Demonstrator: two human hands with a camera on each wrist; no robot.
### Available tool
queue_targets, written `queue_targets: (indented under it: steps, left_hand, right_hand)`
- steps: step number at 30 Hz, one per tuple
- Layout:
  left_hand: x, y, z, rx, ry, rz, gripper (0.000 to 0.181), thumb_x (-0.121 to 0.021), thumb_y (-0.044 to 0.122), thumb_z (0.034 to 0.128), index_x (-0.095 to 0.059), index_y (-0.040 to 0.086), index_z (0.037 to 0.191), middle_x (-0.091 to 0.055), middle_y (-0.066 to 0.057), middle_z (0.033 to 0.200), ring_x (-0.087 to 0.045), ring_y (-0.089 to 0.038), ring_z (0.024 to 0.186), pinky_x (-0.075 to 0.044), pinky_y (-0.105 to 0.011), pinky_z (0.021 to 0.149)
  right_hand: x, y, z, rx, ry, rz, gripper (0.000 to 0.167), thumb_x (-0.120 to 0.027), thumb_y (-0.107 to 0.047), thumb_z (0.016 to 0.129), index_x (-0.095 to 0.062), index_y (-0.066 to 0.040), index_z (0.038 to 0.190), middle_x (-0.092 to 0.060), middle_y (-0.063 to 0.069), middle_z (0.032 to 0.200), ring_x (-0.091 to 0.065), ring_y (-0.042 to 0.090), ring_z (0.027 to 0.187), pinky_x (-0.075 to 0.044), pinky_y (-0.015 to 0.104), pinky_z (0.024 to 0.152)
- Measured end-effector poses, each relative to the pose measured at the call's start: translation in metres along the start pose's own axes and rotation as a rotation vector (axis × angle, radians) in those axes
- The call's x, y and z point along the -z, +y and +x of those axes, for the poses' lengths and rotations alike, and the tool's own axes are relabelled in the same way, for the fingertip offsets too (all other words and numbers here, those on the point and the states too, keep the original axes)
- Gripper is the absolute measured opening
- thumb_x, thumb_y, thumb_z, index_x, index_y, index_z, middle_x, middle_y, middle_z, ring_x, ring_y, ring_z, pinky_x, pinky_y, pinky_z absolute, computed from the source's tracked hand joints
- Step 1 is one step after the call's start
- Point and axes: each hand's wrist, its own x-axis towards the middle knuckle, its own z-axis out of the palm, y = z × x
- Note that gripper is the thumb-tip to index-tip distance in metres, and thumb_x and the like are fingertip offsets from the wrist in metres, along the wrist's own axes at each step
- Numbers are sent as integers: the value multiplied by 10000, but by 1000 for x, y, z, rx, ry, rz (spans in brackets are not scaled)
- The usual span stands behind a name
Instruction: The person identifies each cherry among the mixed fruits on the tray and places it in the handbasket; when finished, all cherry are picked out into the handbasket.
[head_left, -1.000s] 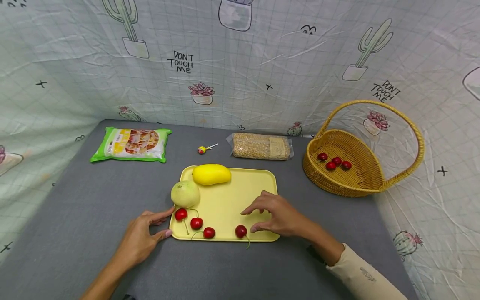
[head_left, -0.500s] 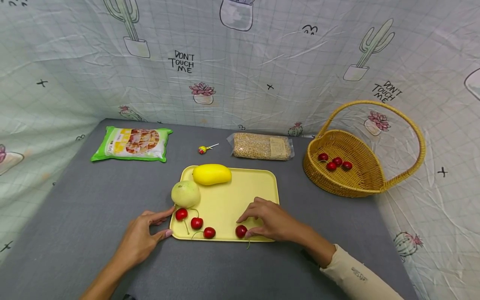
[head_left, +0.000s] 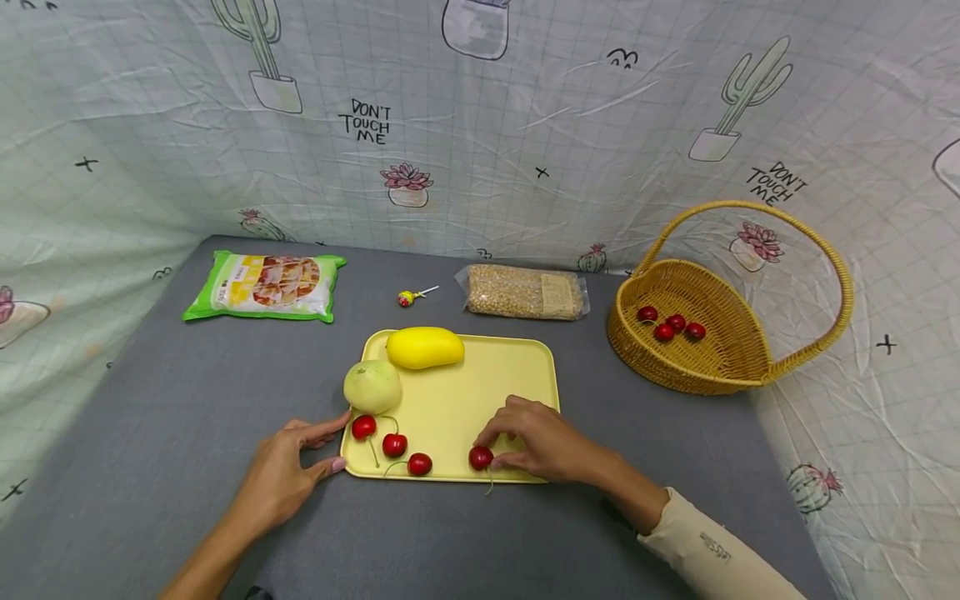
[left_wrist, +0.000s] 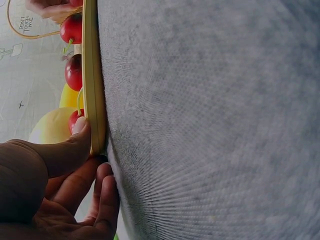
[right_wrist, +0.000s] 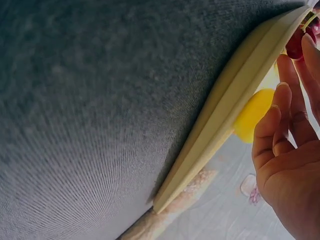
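Observation:
A yellow tray (head_left: 517,367) lies on the grey table. My left hand (head_left: 281,475) holds its near left corner, the thumb (left_wrist: 75,145) on the rim and the other fingers lower down. Over the tray's near right part, my right hand (head_left: 547,442) pinches a dark red cherry (head_left: 481,457) between thumb and forefinger; its stem hangs over the near rim. Several more cherries (head_left: 394,445) lie loose at the tray's left, beside a pale green round fruit (head_left: 372,387) and a yellow mango (head_left: 425,347). In the right wrist view the pinched cherry (right_wrist: 295,46) is partly hidden.
A wicker basket (head_left: 720,367) with a tall handle stands at the right with several cherries (head_left: 664,332) inside. Along the back lie a green-edged food bag (head_left: 277,283), a lollipop (head_left: 407,298) and a clear bag of yellow grains (head_left: 517,292). A printed cloth (head_left: 465,125) hangs behind.
My right hand has moved left onto the cherry and closed thumb and forefinger on it. The cherry has shifted slightly and its stem has turned. The left hand stays at the tray corner.

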Motion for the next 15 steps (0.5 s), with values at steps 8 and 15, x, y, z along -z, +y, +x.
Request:
queue_targets:
  steps: [8,15]
  left_hand:
    - [0,0,1,1,0,0,649,-942,92,776,-732,177,1384,-751,-35,1072,-696,-217,987,-569,-404,854]
    - [0,1,1,6,-6,-3,651,-940,92,777,-728,169,1388,-759,-49,1103,-701,-222,1000,-574,-418,864]
  right_hand:
    - [8,3,-3,-9,64,36,277,-887,-215,892,-799,-227,1154,-777,-130,1101,-605,151,928,-486,226,780]
    - [17,8,-7,-55,108,92,298,-867,-215,913,-786,-233,1199,-760,-129,1145,-616,164,962,-529,319,783]
